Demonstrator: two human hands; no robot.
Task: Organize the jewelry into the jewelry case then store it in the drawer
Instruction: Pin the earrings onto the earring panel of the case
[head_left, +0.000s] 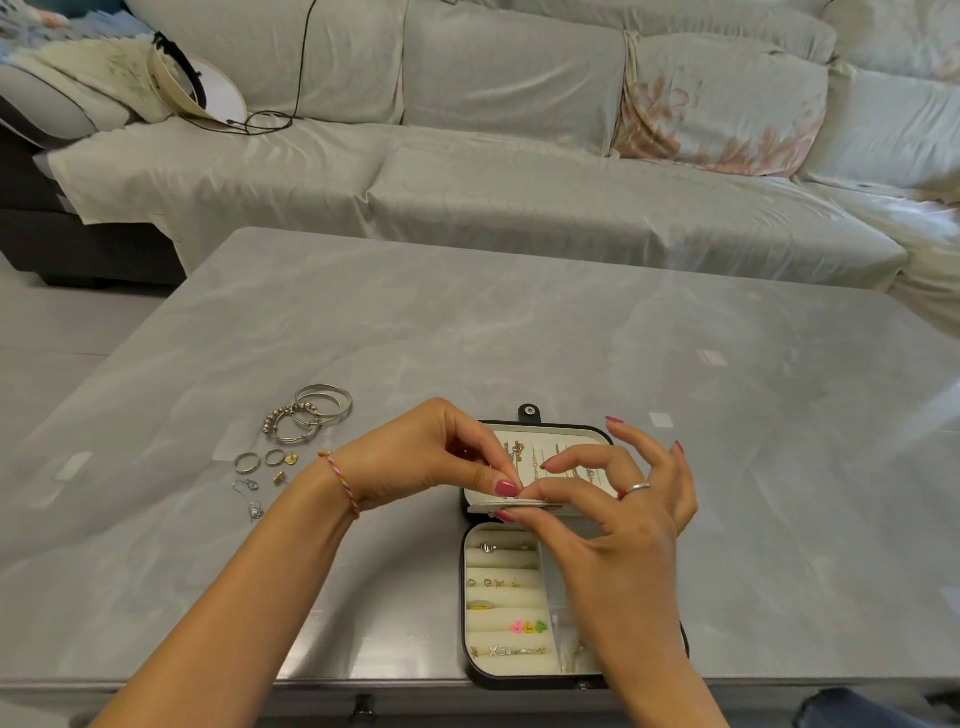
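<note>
Hands meet over the open jewelry case (519, 597), which sits on the gray worktop (467, 322) at its near edge. The left hand (431, 457) pinches the edge of a small cream flap (511, 505) at the case's hinge, thumb on top. The right hand (623, 525) pinches something tiny just beside that thumb; what it is cannot be told. Its other fingers spread out, and one wears a silver ring (638, 487). So both grips are grasping, not released. Behind the flap, the lid (550, 452) lies open with thin chains on its cream lining. The near half of the case holds soft cream rolls with rings and small colored pieces (529, 627) tucked between them. Left of the case, well apart, lie silver bangles (314, 415). Nearer than the bangles lie loose rings (245, 462) and small earrings (254, 512). A drawer knob (362, 707) shows under the worktop edge, left of the case. A covered sofa (519, 156) stands beyond the worktop.
</note>
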